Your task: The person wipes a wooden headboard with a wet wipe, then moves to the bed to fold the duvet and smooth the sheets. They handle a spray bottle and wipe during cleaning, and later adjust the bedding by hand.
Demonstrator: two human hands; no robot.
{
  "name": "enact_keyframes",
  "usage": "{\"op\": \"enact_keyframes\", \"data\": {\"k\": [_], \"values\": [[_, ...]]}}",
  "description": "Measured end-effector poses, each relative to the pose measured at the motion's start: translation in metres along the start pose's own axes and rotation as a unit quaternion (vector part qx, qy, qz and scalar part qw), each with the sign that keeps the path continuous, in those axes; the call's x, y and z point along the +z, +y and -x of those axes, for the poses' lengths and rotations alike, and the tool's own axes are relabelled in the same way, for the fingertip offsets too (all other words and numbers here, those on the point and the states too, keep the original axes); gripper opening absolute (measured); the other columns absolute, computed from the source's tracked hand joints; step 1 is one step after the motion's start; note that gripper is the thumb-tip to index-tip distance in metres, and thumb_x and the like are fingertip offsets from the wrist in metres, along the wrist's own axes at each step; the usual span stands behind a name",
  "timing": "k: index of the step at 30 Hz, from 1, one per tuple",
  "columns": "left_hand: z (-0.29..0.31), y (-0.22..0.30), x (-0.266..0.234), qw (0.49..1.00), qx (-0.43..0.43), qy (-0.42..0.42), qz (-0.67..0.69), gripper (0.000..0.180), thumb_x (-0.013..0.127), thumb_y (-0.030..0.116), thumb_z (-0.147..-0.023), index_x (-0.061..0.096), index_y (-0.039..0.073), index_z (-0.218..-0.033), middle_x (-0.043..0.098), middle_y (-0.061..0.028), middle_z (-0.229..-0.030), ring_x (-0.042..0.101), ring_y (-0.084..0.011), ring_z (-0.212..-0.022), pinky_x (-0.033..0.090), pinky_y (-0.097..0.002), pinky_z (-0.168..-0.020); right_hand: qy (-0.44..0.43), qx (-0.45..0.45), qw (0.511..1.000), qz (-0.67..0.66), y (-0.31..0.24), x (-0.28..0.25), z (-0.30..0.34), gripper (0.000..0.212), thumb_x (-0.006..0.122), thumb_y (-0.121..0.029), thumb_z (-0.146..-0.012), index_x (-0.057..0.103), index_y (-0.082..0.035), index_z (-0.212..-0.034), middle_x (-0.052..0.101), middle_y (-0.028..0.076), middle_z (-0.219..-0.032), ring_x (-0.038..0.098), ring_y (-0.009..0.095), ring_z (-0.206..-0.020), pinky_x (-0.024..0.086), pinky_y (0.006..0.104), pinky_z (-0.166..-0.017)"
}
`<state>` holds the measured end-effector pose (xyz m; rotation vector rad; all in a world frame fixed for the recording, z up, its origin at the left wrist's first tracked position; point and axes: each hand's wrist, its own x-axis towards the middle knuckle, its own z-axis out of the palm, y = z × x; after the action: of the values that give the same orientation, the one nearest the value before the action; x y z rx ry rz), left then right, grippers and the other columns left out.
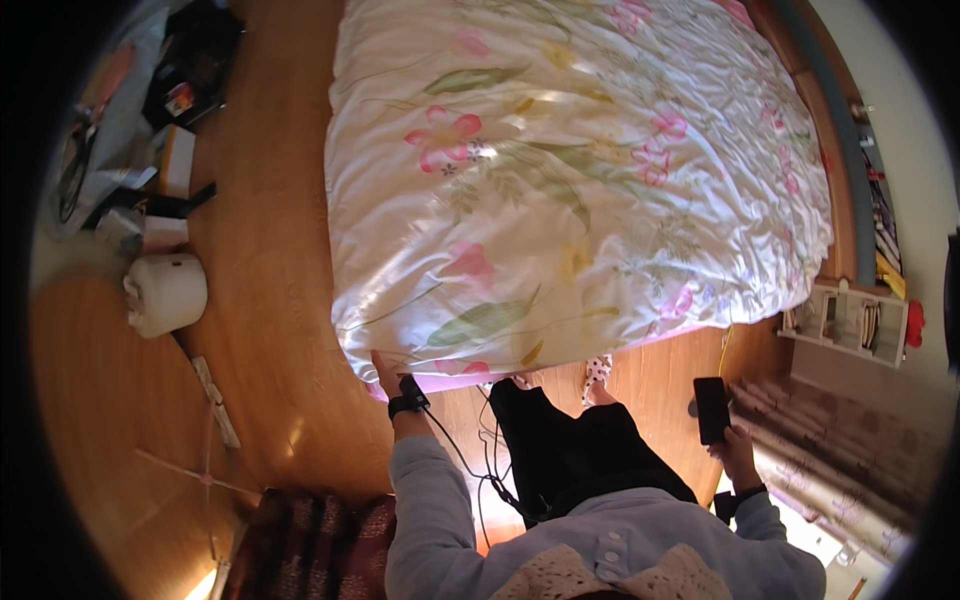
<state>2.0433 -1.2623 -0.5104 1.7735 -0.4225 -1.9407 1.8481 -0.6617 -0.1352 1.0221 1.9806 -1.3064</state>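
A white quilt (pixel 400 220) with pink flowers and green leaves covers the bed. My left hand (pixel 387 376) is at its near left corner, closed on the edge, one digit lying over the top; the other fingers are mostly hidden. A black device with a cable is strapped to that wrist. Off to the right of the bed, my right hand (pixel 738 457) grips a dark smartphone (pixel 712 409) by its lower end, the screen dark. A black band is around the right wrist.
Black cables (pixel 495 470) hang beside my left leg. A white shelf (pixel 848 322) stands past the bed's right corner, near patterned curtains (pixel 820 475). On the left are a white rounded container (pixel 168 293) and a box (pixel 176 160). A dark red patterned seat (pixel 315 545) is behind me.
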Motion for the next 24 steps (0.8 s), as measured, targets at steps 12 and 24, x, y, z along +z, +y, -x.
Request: {"op": "enact_keyframes", "data": {"k": [12,24], "values": [[-0.016,0.045,-0.15,0.905,0.184,-0.027,-0.383,0.049,0.07,0.019,-0.079,0.054,-0.009,-0.116,0.062,-0.0145,-0.103,0.061,-0.0266,-0.088,0.053,-0.0363,-0.073,-0.13,-0.009,0.99,-0.058,0.015,0.035,0.019,0.017,0.048,-0.017,-0.096,0.051,-0.001,-0.102,0.065,0.014,-0.079,0.067,0.024,-0.061,0.055,0.0314,-0.053],[0.114,0.178,-0.182,0.966,-0.031,-0.079,-0.242,0.028,0.051,0.019,-0.09,0.035,0.016,-0.067,0.03,0.0022,-0.05,0.031,-0.0115,-0.036,0.027,-0.0261,-0.035,-0.227,-0.063,0.971,-0.028,0.051,0.118,0.026,0.013,0.048,-0.016,-0.096,0.049,-0.003,-0.1,0.062,0.013,-0.072,0.066,0.025,-0.056,0.055,0.0334,-0.052]]}}
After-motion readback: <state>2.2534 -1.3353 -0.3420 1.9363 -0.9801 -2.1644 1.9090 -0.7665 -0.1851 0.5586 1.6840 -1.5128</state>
